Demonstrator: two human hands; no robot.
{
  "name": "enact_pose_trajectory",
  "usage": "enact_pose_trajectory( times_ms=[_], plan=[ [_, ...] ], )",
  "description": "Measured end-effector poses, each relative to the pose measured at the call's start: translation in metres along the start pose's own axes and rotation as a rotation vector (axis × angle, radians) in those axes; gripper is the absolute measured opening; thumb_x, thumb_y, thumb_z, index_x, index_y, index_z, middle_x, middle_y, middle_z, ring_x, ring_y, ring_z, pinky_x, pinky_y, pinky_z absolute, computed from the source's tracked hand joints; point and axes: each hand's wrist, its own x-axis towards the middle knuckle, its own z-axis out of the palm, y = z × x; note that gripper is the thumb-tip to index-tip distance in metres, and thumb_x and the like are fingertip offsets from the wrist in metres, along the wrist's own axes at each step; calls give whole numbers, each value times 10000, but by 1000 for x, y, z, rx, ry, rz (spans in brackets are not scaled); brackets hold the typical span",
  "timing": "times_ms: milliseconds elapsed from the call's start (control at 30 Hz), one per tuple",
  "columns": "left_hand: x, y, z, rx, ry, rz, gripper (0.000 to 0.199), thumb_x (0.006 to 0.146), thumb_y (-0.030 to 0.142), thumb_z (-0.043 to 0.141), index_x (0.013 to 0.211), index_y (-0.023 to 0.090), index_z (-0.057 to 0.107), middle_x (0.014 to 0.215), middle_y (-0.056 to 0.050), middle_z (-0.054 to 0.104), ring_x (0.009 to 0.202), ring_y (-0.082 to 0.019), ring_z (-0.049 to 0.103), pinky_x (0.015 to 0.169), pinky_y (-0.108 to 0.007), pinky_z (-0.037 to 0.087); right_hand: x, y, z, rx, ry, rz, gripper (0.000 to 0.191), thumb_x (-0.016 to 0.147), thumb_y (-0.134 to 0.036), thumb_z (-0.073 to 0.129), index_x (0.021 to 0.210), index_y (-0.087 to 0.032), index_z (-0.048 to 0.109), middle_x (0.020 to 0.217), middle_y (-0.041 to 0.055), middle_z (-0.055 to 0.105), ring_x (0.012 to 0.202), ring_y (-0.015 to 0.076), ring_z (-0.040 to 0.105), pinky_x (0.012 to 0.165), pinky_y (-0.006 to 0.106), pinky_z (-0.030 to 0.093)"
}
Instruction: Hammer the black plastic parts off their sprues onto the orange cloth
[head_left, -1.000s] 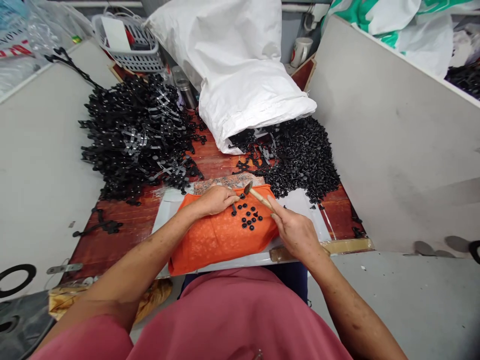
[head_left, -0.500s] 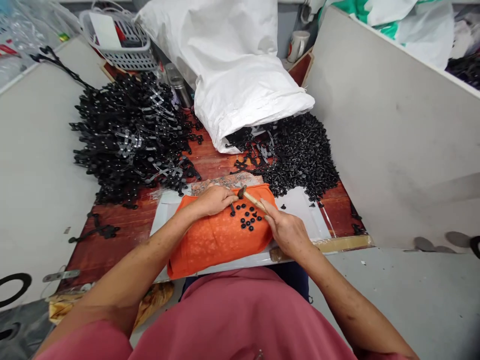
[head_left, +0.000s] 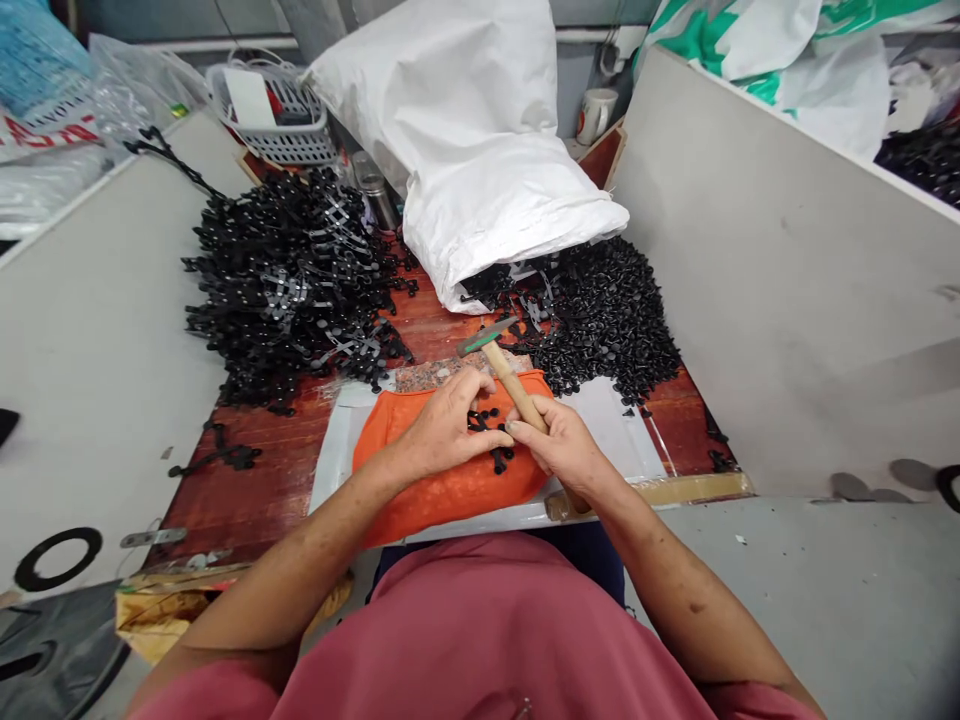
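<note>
A hammer [head_left: 515,388] with a wooden handle and a narrow green and grey head is gripped in my right hand [head_left: 562,445], its head raised over the stone slab [head_left: 431,376]. On the orange cloth [head_left: 420,500] lies a cluster of small black stud-like parts [head_left: 498,455]. My left hand [head_left: 454,425] curves around that cluster from the left, thumb and fingers apart. Some of the black parts are hidden behind its fingers, and my right fingertips come close to the left thumb.
A tall pile of black parts on strips [head_left: 285,290] stands at left. Loose black parts [head_left: 615,310] are heaped at right, below a white sack [head_left: 517,190] with its mouth facing me. Grey partitions [head_left: 780,270] flank the red-brown tabletop [head_left: 281,455]. A basket [head_left: 289,140] and mug [head_left: 596,115] stand behind.
The hammer head has risen and turned away from the left fingers. My left hand has opened and moved right around the black parts, which are now bunched closer together. The view has shifted slightly.
</note>
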Motion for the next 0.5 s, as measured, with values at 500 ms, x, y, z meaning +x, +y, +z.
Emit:
enact_pose_trajectory(
  times_ms=[500],
  plan=[
    [-43,31,41,-773,265,-504,518,979,562,519,1367,246,386,737,44,577,608,-122,535,633,-248,445,-37,11,42,-82,228,-123,173,841,-367,725,806,-210,663,763,14,718,728,187,683,714,301,553]
  ],
)
